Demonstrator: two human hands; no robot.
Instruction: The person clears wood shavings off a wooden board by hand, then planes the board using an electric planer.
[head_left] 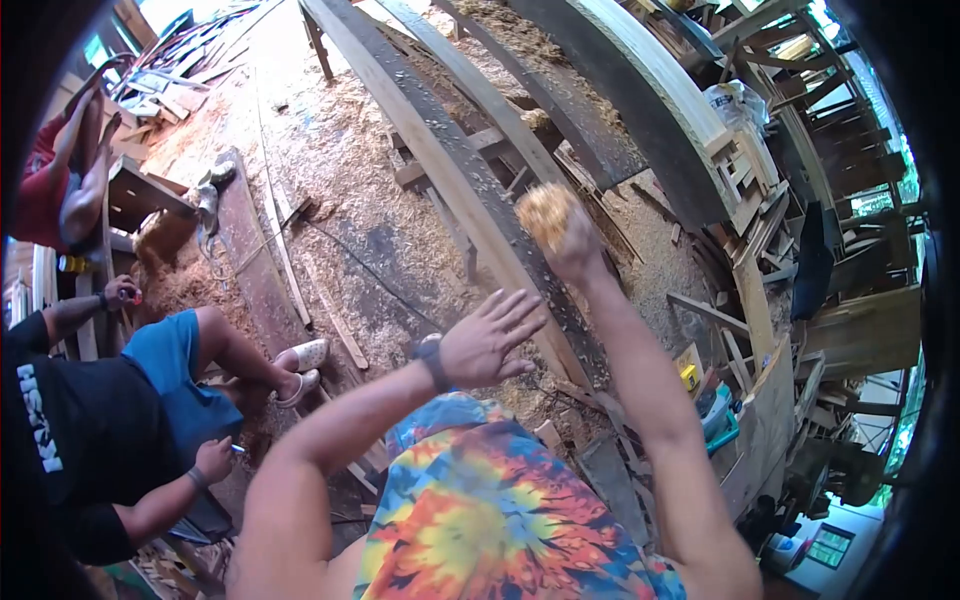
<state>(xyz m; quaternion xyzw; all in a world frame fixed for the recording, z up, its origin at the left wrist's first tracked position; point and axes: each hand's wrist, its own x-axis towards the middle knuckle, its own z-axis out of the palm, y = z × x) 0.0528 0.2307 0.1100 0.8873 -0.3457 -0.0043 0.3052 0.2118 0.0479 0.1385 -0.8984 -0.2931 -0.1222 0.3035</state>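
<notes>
My left hand [490, 338] is spread flat, palm down, over the near part of a long wooden beam [455, 185]; whether it touches the wood is unclear. A dark band circles that wrist. Farther forward and to the right, my right hand [575, 245] is closed around a bunch of curly wood shavings [547, 213], held over the dark, shaving-dotted side of the beam. That hand is slightly blurred.
A person in a black shirt [95, 440] sits at the left, another in red [45, 170] behind. Shavings cover the ground [340, 200]. A dark curved plank [640, 110] and stacked timber stand right, with a teal container [722, 425] nearer.
</notes>
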